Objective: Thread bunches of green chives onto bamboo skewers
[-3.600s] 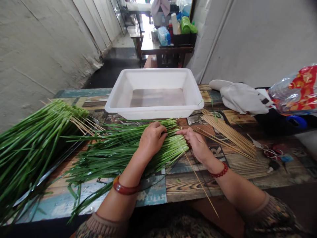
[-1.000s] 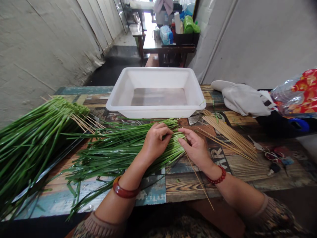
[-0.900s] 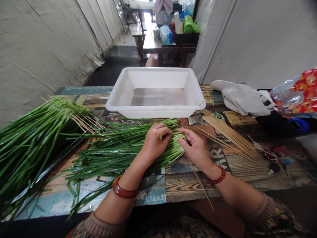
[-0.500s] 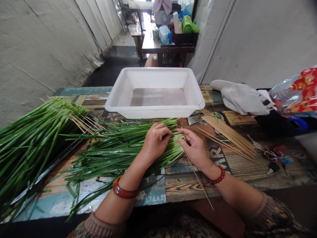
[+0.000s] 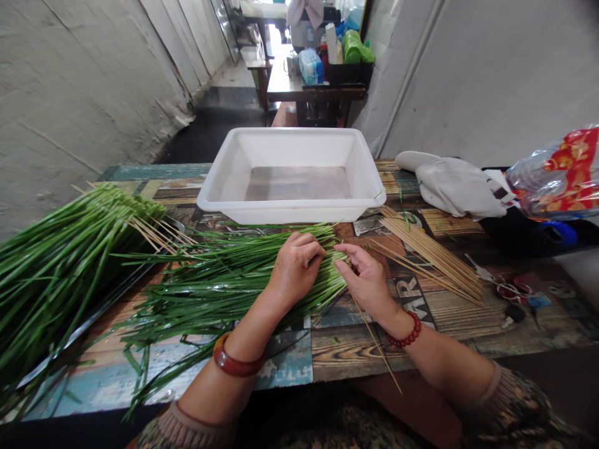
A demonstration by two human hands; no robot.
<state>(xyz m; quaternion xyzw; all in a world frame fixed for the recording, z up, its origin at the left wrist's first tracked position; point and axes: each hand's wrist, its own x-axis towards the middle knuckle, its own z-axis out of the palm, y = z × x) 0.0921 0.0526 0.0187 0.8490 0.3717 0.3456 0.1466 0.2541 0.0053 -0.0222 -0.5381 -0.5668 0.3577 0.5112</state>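
Note:
A spread of wet garlic chives point(image 5: 201, 290) lies across the table, pale stalk ends to the right. Over those ends, my left hand point(image 5: 299, 265) is closed, thumb pressed to forefinger on the stalks; its fingertips are partly hidden. Facing it, my right hand point(image 5: 367, 277) curls at the cut ends, with a gap between thumb and forefinger. From beneath that hand a thin bamboo skewer point(image 5: 374, 340) slants down past the table's front edge; its upper end and the exact grip are hidden. More bamboo skewers point(image 5: 433, 255) lie right of this hand.
Skewered chives point(image 5: 88, 231) are heaped on a metal tray point(image 5: 100, 305) at left. Behind the loose chives stands a white plastic tub point(image 5: 292, 204). To the right are a pale cap point(image 5: 449, 181), scissors point(image 5: 508, 288), a key point(image 5: 512, 315) and a red-printed plastic bag point(image 5: 556, 178).
Hands, chives and skewer keep nearly the same places. The whole view has shifted very slightly.

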